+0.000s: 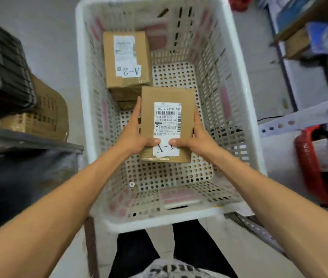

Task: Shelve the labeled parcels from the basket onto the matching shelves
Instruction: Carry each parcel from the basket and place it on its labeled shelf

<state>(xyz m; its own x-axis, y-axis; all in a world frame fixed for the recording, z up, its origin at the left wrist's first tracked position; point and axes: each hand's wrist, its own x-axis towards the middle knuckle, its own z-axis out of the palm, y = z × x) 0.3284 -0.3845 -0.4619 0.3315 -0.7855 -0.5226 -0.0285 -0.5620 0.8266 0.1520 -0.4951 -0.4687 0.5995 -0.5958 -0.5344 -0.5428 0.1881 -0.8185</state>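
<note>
parcel (167,125) gripped between left hand (133,135), right hand (196,137)

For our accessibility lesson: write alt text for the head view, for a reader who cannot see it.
The left hand and right hand hold the sides of a cardboard A-1 parcel within a white basket, thumbs on its label. An A-2 parcel lies at the basket's far left.

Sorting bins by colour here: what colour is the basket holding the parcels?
White; the basket is perforated plastic, seen best in the head view.
</note>
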